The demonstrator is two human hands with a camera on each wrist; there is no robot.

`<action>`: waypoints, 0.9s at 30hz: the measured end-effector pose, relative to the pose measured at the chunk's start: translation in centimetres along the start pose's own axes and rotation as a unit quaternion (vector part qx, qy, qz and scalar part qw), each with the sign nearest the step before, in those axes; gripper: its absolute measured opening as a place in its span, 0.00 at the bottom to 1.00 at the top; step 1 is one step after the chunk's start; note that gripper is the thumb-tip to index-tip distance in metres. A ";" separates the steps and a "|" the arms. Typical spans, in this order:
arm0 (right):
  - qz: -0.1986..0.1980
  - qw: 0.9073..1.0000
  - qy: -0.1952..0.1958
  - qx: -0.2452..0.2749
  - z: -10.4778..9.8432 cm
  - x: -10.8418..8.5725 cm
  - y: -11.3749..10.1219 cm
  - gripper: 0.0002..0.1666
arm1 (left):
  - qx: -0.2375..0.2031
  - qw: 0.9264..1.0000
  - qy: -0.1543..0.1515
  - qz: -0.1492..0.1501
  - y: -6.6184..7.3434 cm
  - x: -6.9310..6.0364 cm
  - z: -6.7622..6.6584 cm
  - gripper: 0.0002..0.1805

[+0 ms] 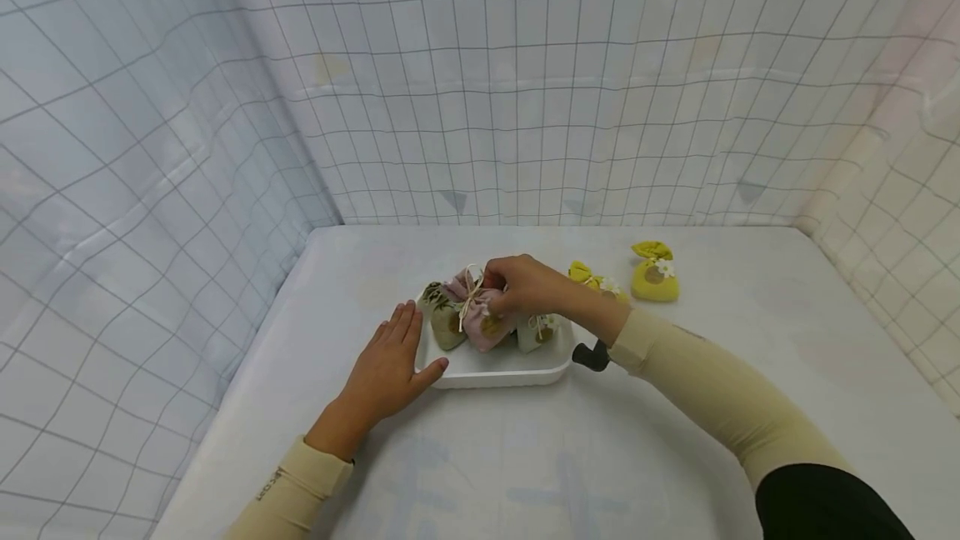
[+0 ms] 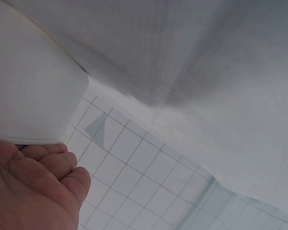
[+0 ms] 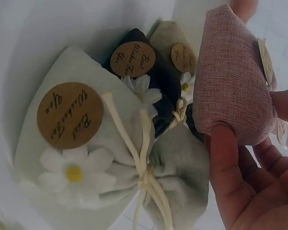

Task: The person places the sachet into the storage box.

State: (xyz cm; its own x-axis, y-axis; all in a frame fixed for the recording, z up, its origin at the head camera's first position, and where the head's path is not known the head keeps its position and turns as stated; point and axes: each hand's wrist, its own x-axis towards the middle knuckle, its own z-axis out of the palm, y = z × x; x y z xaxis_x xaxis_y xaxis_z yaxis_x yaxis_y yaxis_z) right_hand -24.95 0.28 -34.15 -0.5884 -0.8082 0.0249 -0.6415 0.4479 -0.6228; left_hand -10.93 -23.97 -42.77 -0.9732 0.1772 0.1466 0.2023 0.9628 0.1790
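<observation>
My right hand [image 1: 525, 286] pinches a pink cloth sachet [image 1: 483, 330] tied with cord, over the white tray [image 1: 495, 379]. In the right wrist view, fingers and thumb close round the pink fabric. Beneath it in the tray lie a pale sachet [image 3: 91, 115] with a white flower and round tag, a dark sachet [image 3: 165, 91], and an olive-beige sachet [image 3: 169, 36]. My left hand [image 1: 388, 367] lies with extended fingers along the tray's left side, its thumb near the front rim. The left wrist view shows those fingers touching the tray edge.
Two yellow sachets, one upright [image 1: 655, 282] and one partly behind my right forearm [image 1: 581, 272], are on the white table [image 1: 480, 457] right of the tray. A black device [image 1: 592, 356] sits at my right wrist. Grid-patterned white cloth [image 1: 525, 107] encloses the back and sides.
</observation>
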 end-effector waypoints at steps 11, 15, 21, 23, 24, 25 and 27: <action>0.000 0.997 -0.068 -0.030 1.5 1.8 -1.2 0.08 | -0.007 1.000 0.002 0.002 0.1 0.0 0.0 0.52; -0.004 0.996 -0.082 -0.029 1.7 2.3 -1.5 0.07 | -0.012 1.000 0.011 0.006 0.2 -0.1 -0.1 0.52; 0.001 0.994 -0.104 -0.025 2.4 3.0 -1.9 0.07 | -0.010 1.000 0.006 0.008 0.2 -0.2 -0.1 0.51; 0.005 0.994 -0.111 -0.023 2.7 3.2 -2.0 0.08 | -0.010 1.000 0.005 0.008 0.2 -0.3 -0.1 0.51; 0.008 0.993 -0.113 -0.023 2.8 3.3 -2.0 0.08 | -0.009 1.000 0.005 0.008 0.2 -0.3 -0.1 0.52; 0.010 0.993 -0.116 -0.024 2.9 3.4 -2.0 0.08 | -0.008 1.000 0.007 0.009 0.1 -0.3 -0.1 0.52; 0.015 0.992 -0.122 -0.026 3.1 3.5 -2.1 0.08 | -0.005 1.000 0.010 0.009 0.1 -0.3 -0.1 0.52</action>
State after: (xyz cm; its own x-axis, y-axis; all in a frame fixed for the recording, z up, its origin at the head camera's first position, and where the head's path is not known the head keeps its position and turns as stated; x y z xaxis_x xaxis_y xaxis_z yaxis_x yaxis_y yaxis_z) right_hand -24.14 -4.72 -35.18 -0.4753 -0.8598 -0.1864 -0.6543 0.4871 -0.5784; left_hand -10.57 -23.92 -42.66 -0.9667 0.1911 0.1702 0.2220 0.9571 0.1863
